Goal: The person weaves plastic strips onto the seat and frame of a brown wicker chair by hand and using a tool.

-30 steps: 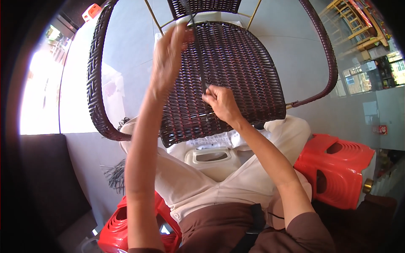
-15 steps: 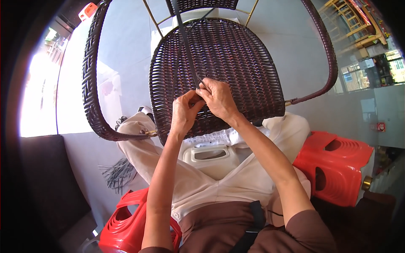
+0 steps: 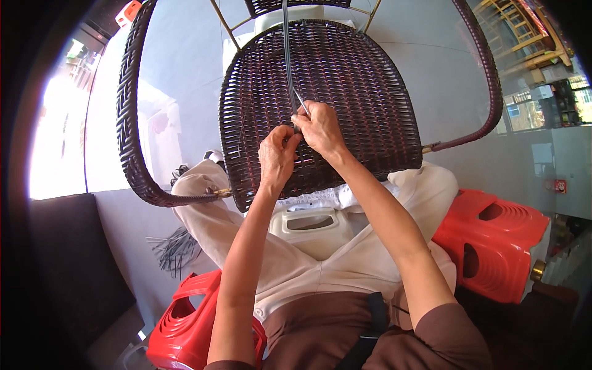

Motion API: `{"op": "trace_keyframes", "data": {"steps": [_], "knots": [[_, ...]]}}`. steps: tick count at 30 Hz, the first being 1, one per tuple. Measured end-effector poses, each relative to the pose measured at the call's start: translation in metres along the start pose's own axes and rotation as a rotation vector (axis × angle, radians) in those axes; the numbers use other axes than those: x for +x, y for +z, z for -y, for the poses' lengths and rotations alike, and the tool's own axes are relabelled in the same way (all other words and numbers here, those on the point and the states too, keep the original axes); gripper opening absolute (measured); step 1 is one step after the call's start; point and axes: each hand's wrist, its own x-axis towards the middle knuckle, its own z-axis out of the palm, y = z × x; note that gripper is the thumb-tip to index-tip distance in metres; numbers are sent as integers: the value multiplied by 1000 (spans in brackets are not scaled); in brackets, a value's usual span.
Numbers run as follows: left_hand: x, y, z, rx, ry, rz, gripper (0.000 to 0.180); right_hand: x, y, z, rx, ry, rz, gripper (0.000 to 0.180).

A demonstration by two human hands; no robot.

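Note:
A dark brown woven chair seat (image 3: 357, 80) lies before me, with a braided frame loop at each side. My right hand (image 3: 321, 129) is closed above its middle, holding a thin metal rod (image 3: 301, 101) that points up and away. My left hand (image 3: 277, 154) is closed just below and left of it, fingertips pinched together at the lower end of a long flat dark weaving strip (image 3: 287, 55). The strip runs up over the seat toward the woven back panel (image 3: 296, 6). Fingers cover the strip's lower end and the rod's handle.
A white plastic stool (image 3: 308, 223) stands under the seat, between my legs. Red plastic stools are at lower left (image 3: 185, 327) and right (image 3: 493, 246). Cut dark strips (image 3: 176, 250) lie on the floor at left. A bamboo frame (image 3: 524, 31) is at upper right.
The strip has swung from slanting left to nearly straight up the seat. My right hand has risen slightly, and the rod now shows clearly. My left hand has shifted a little right.

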Motion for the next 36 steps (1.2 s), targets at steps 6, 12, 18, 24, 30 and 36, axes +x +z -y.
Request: {"op": "trace_keyframes", "data": {"steps": [6,12,18,24,30,36], "knots": [[0,-22,3,-379,85,252,11,-14,-20,13,131,-109,71,15],[-56,-22,12,-234,149,-302,11,-27,-39,13,363,1,203,14],[-105,4,10,381,401,-264,35,-27,-38,17,376,57,199,15],[-94,16,32,503,536,-264,38,-31,-16,27,268,-227,137,14],[-94,20,34,502,528,-252,37,0,-9,5,212,-52,92,11],[-93,18,33,492,525,-235,40,15,0,-19,69,-1,104,13]]}}
